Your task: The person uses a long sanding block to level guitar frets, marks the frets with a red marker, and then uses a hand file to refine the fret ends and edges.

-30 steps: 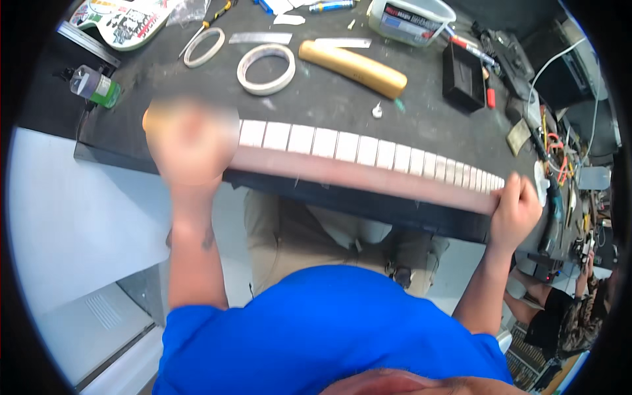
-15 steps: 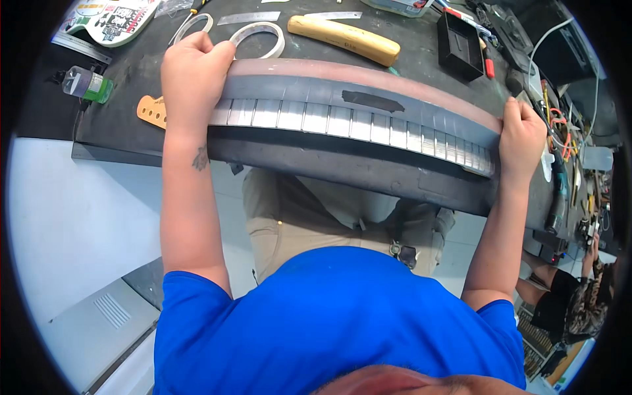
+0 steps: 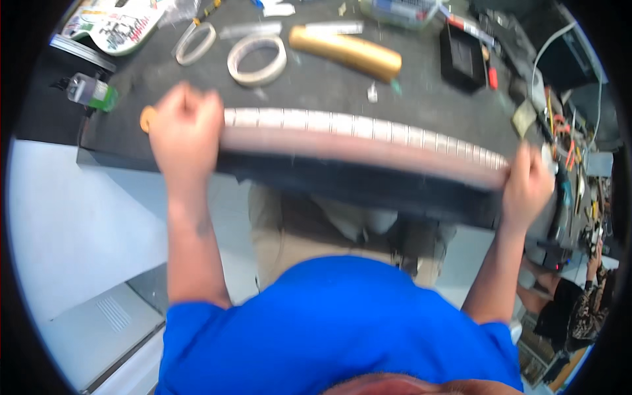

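My left hand [image 3: 187, 128] grips the left end of a long pinkish bar [image 3: 355, 156], blurred by motion, that lies along a guitar neck. My right hand [image 3: 526, 178] is closed round the bar's right end. The neck's pale fretboard [image 3: 368, 131], crossed by dark fret lines, shows along the bar's far side. An orange headstock [image 3: 147, 120] peeks out left of my left hand, mostly hidden by it. Both hands are over the near part of the dark workbench [image 3: 316, 79].
Behind are tape rolls [image 3: 257, 60], a wooden block [image 3: 342, 49], steel rulers, a black tray [image 3: 461, 56] and a clear tub. A bottle [image 3: 92, 92] and guitar body [image 3: 115, 23] stand left; cluttered tools fill the right side. Another person [image 3: 579, 309] is at far right.
Half a second ago the bar was farther up the frame, beyond the fretboard; both hands and bar have moved back toward me, uncovering the fretboard's far side, much as one second ago.
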A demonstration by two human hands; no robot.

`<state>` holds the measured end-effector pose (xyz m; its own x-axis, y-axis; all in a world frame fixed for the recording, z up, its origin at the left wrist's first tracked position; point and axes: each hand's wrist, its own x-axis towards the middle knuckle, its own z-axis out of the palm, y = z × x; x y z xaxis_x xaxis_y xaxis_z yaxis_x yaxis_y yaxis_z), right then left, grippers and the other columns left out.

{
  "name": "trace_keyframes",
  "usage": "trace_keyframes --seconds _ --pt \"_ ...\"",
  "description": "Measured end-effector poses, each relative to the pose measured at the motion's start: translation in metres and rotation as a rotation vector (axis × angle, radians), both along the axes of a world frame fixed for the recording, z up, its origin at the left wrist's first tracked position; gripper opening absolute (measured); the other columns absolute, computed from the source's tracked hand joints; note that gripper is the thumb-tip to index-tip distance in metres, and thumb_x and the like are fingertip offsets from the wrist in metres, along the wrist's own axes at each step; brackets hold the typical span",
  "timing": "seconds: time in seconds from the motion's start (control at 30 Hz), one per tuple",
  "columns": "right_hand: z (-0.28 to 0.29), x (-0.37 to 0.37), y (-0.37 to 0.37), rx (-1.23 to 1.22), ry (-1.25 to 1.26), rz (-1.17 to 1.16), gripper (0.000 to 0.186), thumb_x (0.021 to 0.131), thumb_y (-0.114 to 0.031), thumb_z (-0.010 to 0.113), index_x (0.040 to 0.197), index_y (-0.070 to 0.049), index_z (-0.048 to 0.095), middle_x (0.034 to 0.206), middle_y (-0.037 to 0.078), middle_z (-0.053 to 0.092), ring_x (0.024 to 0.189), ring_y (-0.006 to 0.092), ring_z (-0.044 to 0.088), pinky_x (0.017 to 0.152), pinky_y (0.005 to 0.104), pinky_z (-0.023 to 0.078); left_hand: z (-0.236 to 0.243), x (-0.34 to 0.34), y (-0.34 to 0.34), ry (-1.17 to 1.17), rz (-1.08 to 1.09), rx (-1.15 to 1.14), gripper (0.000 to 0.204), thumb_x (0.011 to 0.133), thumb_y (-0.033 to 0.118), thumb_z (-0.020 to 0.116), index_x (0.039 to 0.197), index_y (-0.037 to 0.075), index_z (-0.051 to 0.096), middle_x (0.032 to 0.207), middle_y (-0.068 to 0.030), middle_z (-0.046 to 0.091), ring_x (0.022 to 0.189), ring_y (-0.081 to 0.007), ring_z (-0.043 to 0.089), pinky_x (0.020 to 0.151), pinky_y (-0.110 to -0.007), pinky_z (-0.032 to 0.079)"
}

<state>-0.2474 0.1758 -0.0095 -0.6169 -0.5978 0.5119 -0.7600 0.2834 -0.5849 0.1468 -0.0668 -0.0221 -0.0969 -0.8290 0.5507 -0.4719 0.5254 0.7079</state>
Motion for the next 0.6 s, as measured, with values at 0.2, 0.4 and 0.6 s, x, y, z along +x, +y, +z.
trace_keyframes --seconds 0.2,0.4,0.6 --pt "0.009 0.012 0.009 0.034 0.029 0.018 0.041 0.107 -0.018 0.064 0.072 0.002 0.055 0.061 0.005 0.051 0.063 0.0088 0.05 0.057 0.0328 0.038 0.008 0.006 0.014 0.035 -0.006 0.021 0.036 0.087 0.012 0.072 0.067 -0.002 0.046 0.059 -0.0003 0.048 0.061 -0.0089 0.041 0.055 -0.031 0.037" --pt "0.016 -0.015 -0.037 0.055 0.035 0.039 0.043 0.106 -0.024 0.064 0.075 0.004 0.053 0.06 0.004 0.05 0.061 0.0091 0.042 0.055 0.0367 0.035 0.036 -0.02 -0.029 -0.124 -0.011 0.16 0.032 0.085 0.002 0.073 0.065 0.0 0.047 0.06 -0.0019 0.053 0.062 -0.0074 0.045 0.062 -0.029 0.041" --pt "0.002 -0.007 -0.009 0.008 0.031 0.004 0.04 0.106 -0.018 0.065 0.072 0.002 0.057 0.065 -0.001 0.058 0.064 0.0073 0.046 0.058 0.0315 0.038 0.011 -0.019 -0.032 -0.004 -0.043 -0.008 0.033 0.089 0.01 0.072 0.067 0.002 0.049 0.063 0.0027 0.051 0.064 -0.0071 0.043 0.059 -0.029 0.039"
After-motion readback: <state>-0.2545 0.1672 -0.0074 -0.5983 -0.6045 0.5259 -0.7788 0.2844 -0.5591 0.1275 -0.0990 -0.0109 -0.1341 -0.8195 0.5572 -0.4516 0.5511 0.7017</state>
